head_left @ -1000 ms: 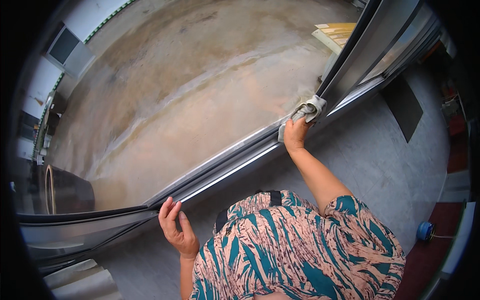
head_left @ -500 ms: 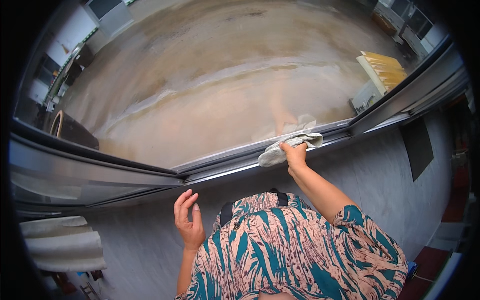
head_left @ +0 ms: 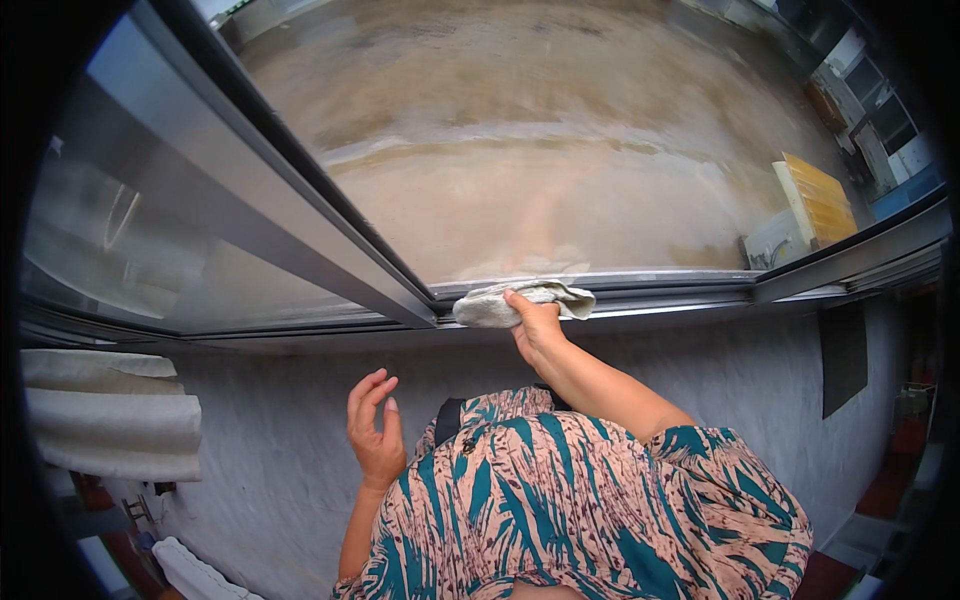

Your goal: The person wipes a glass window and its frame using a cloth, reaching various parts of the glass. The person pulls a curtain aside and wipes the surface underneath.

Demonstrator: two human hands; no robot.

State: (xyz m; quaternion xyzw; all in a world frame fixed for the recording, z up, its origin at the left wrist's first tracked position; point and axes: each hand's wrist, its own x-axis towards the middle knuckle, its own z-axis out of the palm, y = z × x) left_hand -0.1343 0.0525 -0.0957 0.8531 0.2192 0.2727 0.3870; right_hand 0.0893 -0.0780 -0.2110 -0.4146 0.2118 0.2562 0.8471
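Note:
A pale grey-white cloth (head_left: 487,307) is gripped in my right hand (head_left: 537,325), thumb on top and the other fingers hidden beneath it. The cloth rests on the metal window track (head_left: 650,300), its left end close to the upright window frame (head_left: 330,240). Behind it, the glass pane (head_left: 600,190) carries a faint reflection of my hand and the cloth. My left hand (head_left: 377,430) is raised in front of the wall below the window, fingers apart and loosely curved, touching nothing.
At the left hangs a pale folded fabric (head_left: 110,430). A dark rectangular patch (head_left: 843,360) shows on the grey wall (head_left: 280,460) at the right. Beyond the glass lie a wet brown ground and a yellow-topped box (head_left: 820,200).
My right hand has slid the cloth leftward along the track, up to the upright frame. The view has turned, so more of the left pane shows. My left hand stays raised.

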